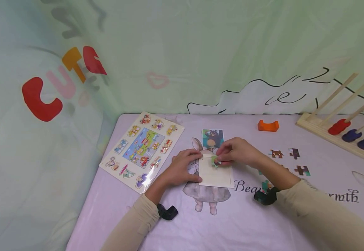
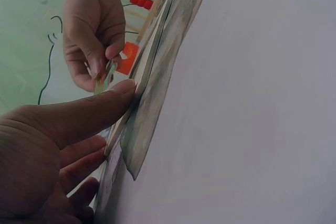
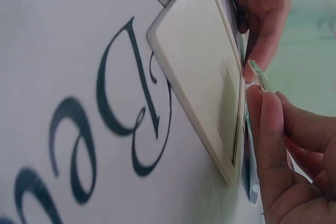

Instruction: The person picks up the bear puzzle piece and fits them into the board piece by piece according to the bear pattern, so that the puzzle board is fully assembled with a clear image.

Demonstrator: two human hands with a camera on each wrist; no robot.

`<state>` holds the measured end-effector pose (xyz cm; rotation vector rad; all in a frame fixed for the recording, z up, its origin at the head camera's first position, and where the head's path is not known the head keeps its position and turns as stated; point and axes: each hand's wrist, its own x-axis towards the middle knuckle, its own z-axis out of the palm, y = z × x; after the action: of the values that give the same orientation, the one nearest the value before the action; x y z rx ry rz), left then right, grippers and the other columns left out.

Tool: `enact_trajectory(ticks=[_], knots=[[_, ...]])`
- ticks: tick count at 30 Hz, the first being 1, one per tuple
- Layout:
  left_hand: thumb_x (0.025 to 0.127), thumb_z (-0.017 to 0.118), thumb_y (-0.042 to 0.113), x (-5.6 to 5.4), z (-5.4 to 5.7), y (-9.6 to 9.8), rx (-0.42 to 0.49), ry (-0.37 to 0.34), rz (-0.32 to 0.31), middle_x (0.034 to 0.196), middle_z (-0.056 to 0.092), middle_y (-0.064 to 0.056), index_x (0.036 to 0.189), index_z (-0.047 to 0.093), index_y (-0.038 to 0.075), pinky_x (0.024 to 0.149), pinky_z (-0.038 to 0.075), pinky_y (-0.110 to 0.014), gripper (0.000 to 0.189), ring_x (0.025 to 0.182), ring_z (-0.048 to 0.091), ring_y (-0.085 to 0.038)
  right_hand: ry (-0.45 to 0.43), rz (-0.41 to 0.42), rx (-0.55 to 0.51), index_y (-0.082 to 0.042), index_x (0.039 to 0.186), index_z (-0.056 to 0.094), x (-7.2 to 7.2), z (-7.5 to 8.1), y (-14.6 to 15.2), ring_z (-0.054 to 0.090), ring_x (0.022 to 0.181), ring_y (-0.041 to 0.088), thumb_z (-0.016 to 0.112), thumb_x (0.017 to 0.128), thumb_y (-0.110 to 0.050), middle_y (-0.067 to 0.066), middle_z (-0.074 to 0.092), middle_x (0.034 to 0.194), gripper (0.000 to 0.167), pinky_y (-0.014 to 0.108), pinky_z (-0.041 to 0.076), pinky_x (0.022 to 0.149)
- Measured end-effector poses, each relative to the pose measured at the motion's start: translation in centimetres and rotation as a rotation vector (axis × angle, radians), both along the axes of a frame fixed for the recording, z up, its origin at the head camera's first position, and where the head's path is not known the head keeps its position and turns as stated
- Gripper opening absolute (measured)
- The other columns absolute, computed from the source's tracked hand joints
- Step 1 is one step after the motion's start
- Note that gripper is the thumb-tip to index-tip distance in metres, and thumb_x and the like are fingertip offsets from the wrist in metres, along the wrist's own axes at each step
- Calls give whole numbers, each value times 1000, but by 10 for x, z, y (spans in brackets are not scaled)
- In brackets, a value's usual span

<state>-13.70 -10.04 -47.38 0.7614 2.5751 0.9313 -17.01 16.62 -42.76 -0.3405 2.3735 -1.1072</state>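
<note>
A shallow wooden puzzle tray (image 1: 215,175) lies on the table with its bare base showing. My left hand (image 1: 183,167) holds it by the left edge, thumb at the near part and fingertips at the far corner. Over the tray's far side, my right hand (image 1: 238,152) pinches a small green and brown jigsaw piece (image 1: 215,161) between thumb and fingers. The right wrist view shows this jigsaw piece (image 3: 258,74) tilted, raised above the tray (image 3: 197,66). Just beyond the tray lies a bear picture card (image 1: 213,138).
Several loose jigsaw pieces (image 1: 301,170) lie to the right, some hidden under my right forearm. An orange block (image 1: 268,126) and a wooden bead rack (image 1: 313,122) stand at the back right. On the left lies a vehicle peg puzzle (image 1: 119,173).
</note>
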Motion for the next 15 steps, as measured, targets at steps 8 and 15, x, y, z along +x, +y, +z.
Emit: enact_trajectory(ticks=[8, 15], knots=[[80, 85, 41, 0, -1, -1, 0, -1, -8, 159, 41, 1, 151, 50, 18, 111, 28, -49, 82, 148, 33, -21, 31, -22, 26, -7, 101, 77, -1, -1, -17, 62, 86, 18, 80, 89, -18, 3, 75, 89, 16, 29, 49, 79], [80, 85, 42, -1, -1, -1, -4, -1, -10, 158, 41, 2, 151, 49, 19, 111, 28, -48, 82, 148, 33, -20, -52, -64, -22, -4, 100, 74, -1, -9, -27, 70, 71, 14, 79, 90, -14, 5, 73, 83, 15, 24, 55, 68]])
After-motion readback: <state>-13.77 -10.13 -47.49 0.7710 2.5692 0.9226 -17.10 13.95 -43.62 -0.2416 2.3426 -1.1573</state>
